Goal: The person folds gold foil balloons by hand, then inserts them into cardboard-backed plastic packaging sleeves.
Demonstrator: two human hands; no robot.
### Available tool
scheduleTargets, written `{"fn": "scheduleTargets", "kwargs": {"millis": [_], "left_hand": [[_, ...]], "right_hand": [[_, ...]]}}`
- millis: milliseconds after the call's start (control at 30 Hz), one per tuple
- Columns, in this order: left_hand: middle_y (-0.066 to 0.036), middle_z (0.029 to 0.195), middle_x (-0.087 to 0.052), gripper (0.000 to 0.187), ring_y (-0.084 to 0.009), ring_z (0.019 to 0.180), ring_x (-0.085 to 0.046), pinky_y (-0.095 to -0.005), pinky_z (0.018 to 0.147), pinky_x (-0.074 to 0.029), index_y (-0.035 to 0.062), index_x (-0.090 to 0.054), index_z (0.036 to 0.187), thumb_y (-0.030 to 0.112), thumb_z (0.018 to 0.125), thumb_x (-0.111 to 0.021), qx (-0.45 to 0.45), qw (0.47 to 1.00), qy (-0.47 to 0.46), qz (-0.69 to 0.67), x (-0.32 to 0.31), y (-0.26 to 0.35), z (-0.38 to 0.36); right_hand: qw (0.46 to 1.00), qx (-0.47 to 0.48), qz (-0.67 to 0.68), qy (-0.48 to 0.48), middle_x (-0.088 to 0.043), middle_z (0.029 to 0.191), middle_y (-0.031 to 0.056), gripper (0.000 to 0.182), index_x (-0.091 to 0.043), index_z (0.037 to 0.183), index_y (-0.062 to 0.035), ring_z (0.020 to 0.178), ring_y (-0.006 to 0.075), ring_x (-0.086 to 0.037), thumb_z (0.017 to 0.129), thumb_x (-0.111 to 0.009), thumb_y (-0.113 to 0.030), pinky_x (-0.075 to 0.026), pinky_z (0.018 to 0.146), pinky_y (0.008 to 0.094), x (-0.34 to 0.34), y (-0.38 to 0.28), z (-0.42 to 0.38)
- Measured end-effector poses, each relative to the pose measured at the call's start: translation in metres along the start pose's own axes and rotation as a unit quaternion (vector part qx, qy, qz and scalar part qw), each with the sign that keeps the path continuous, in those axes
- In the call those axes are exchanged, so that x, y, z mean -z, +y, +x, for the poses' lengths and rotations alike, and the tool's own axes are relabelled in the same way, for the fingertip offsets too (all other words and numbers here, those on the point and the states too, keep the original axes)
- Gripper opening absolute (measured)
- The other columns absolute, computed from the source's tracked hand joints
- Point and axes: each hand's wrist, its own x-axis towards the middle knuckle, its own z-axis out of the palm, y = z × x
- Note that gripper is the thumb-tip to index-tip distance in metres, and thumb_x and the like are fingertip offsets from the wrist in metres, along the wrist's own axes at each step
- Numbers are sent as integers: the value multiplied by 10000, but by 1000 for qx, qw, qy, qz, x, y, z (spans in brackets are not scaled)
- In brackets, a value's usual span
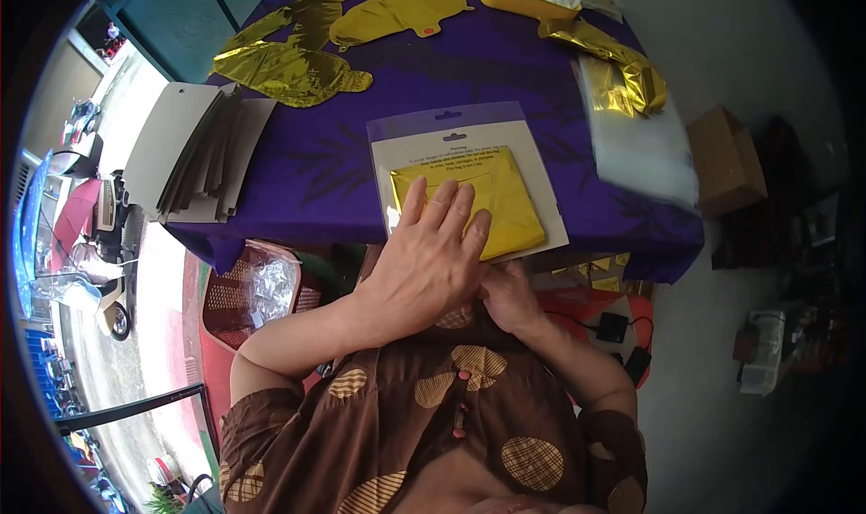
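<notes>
A clear plastic bag lies near the table's front edge. Inside it are a white card with printed warning text and a folded gold foil balloon. My left hand rests flat over the balloon with its fingers apart. Just below, at the bag's near end, my right hand is closed with curled fingers. It seems to pinch the bag's edge, though my left hand partly hides its fingertips.
The table has a purple cloth. Flat gold foil balloons lie at the back left, cards are stacked left, and clear bags under gold foil lie right. A yellow tray stands behind; a red basket sits below left.
</notes>
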Motion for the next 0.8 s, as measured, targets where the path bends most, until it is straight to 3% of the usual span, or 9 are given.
{"fn": "scheduleTargets", "kwargs": {"millis": [167,300,400,500,800], "left_hand": [[-229,1243,-515,578,-400,1225,-489,-582,1046,-337,-14,-508,1208,169,709,-735,-14,1000,-10,-4,2,1,5],[-235,1252,-522,548,-402,1236,-489,-587,1052,-334,-17,-511,1211,144,725,-706,-25,1000,-16,0,3,-3,4],[-238,1257,-526,529,-404,1233,-496,-590,1049,-336,-20,-508,1218,128,743,-688,-22,1000,-10,-3,4,-4,3],[-237,1249,-530,517,-407,1218,-506,-588,1040,-343,-22,-504,1226,113,756,-674,-12,1000,8,-6,0,-5,2],[-225,1230,-537,519,-402,1194,-516,-542,1038,-359,-23,-496,1238,102,764,-666,9,999,29,-11,-6,-4,2]], "right_hand": [[982,48,-180,40,-688,898,110,107,-668,902,9,741,205,-686,830,-617,67,-549,688,339,-1,-8,-1],[995,37,-91,-28,-678,785,112,90,-674,899,17,678,208,-671,884,-588,-5,-532,671,337,6,-5,0],[999,-1,18,-47,-660,704,115,212,-680,898,19,608,201,-646,956,-538,-127,-507,592,319,2,-8,2],[999,5,-8,-34,-659,708,120,336,-687,898,12,568,197,-623,1003,-476,-227,-476,545,299,2,-3,2],[999,-4,-22,-27,-646,702,83,291,-651,862,-18,579,156,-631,998,-497,-223,-484,531,268,-1,-6,1]]}}
